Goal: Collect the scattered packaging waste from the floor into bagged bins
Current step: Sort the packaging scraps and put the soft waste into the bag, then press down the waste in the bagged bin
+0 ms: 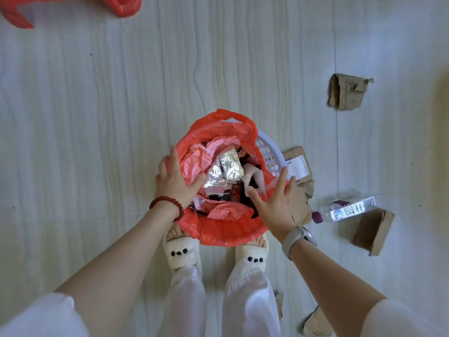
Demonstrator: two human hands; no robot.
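You stood over the white bin (269, 152) with your left hand (177, 181) and right hand (274, 203) flat on opposite sides of the red bag (218, 232), fingers straight and gripping nothing, seemingly to steady its mouth. Foil wrappers (226, 171) lay inside; torn cardboard (347, 93) and a plastic bottle (347, 210) remained on the floor (97, 117) nearby.

Red bag (218, 233), white bin (269, 152), silver wrappers (226, 170).
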